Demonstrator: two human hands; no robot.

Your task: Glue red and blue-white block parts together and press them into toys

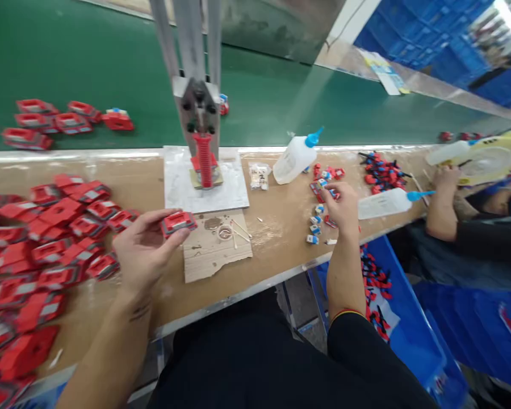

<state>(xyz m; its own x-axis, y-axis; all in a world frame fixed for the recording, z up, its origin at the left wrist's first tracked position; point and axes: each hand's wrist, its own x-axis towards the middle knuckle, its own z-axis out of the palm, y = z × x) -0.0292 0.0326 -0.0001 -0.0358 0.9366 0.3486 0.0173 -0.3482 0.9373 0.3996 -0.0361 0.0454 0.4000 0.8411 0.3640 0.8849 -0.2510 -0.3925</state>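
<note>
Left hand [142, 250] pinches a red housing [177, 221] by its edge, top face up, beside the red pile [46, 244]. Right hand [344, 207] curls fingers-down over small blue-white parts [315, 224], grip hidden; glue bottle [296, 159] just beyond it.

The press [204, 165] stood mid-bench, with the housing pile [38, 250] to its left, glue bottle [295, 158] to its right, cardboard scrap [216, 245] before it, conveyor belt [111, 68] behind.

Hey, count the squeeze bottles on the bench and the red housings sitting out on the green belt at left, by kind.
Squeeze bottles with blue nozzles: 3
Red housings on the green belt, left cluster: 6
Total: 9
</note>
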